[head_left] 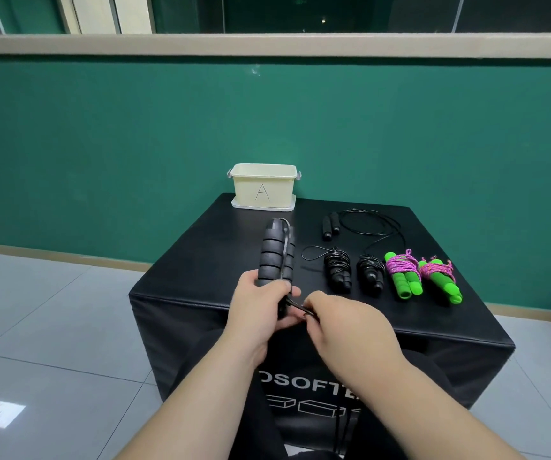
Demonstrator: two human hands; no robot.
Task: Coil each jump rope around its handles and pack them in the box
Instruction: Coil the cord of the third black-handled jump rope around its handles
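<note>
Head view: the fingers of the left hand (261, 307) are curled round the lower end of a pair of black ribbed foam handles (275, 257), held side by side with their far ends towards 12 o'clock. The thumb and forefinger of the right hand (343, 323) close narrowly on the thin black cord (300, 308) just at 3 o'clock of the left fist; the other right fingers are hidden behind the hand. A strand of cord already lies along the handles. Judged step: start of the wrap on this rope. To do it well, hold both handles parallel and tight together, draw the cord taut from the pinch, and lay each turn beside the last across both handles, working from the gripped end towards 12 o'clock. Let the cord slide through the pinch and do not release it. Tuck the last loop under a turn so it cannot spring loose. The work is held above the near edge of a black padded cube (201, 254). On it, at 2 o'clock of the hands, lie two coiled black ropes (337, 270) and, further towards 3 o'clock, two green-handled ropes bound in pink cord (402, 273). An uncoiled black rope with short handles (330, 225) lies at 1 o'clock. The cream plastic box marked A (262, 187) stands at 12 o'clock on the far edge, open, its inside not visible.
</note>
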